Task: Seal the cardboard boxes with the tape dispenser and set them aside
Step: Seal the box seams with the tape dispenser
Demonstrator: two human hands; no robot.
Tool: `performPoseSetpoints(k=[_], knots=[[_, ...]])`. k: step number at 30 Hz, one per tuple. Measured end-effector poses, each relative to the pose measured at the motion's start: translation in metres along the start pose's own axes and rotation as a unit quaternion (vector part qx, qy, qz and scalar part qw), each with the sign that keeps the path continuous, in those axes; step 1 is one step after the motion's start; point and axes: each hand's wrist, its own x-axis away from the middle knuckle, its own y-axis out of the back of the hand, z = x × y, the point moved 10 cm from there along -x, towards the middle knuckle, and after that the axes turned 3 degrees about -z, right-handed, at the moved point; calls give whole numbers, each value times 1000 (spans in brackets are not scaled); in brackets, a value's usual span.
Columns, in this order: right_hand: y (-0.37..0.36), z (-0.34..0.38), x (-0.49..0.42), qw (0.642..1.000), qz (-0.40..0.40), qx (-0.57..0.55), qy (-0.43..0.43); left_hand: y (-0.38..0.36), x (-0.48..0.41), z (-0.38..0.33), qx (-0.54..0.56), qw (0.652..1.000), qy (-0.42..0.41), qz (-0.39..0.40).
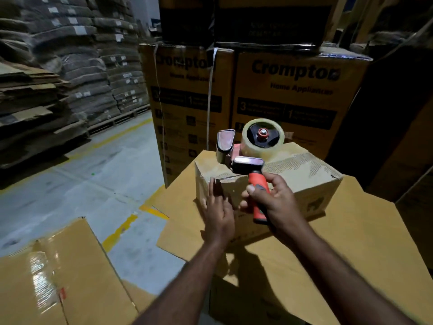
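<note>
Right hand (276,202) grips tape dispenser (248,151), left hand (219,207) flat on box (304,170), Crompton cartons (293,95) behind.

Back: stacked Crompton cartons (293,90) rise close behind small box (304,177), little room there. R side: dark cartons (398,125) shut it in. L side free: bare floor (82,184), then taped box (58,277) near-L and flat cardboard piles (30,102) far L. Box top: R half bare, tape dispenser (248,148) takes L corner. Near face taken by left hand (219,212) and right hand (274,202).
</note>
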Motion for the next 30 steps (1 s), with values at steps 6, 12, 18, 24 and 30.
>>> performPoseSetpoints(k=[6, 12, 18, 24, 30], knots=[[-23, -39, -46, 999, -25, -23, -1, 13, -4, -3, 52, 998, 32, 12], [-9, -59, -57, 997, -71, -43, 4, 11, -60, 12, -29, 994, 80, 67], [-21, -56, -64, 999, -43, 29, 14, 5, -66, 40, 0, 982, 183, 41], [-28, -56, -73, 996, -16, 81, 17, 11, -98, 66, -47, 971, 204, 112], [-20, -65, -68, 999, -9, 26, -16, 44, -133, 60, -84, 976, 199, -2]])
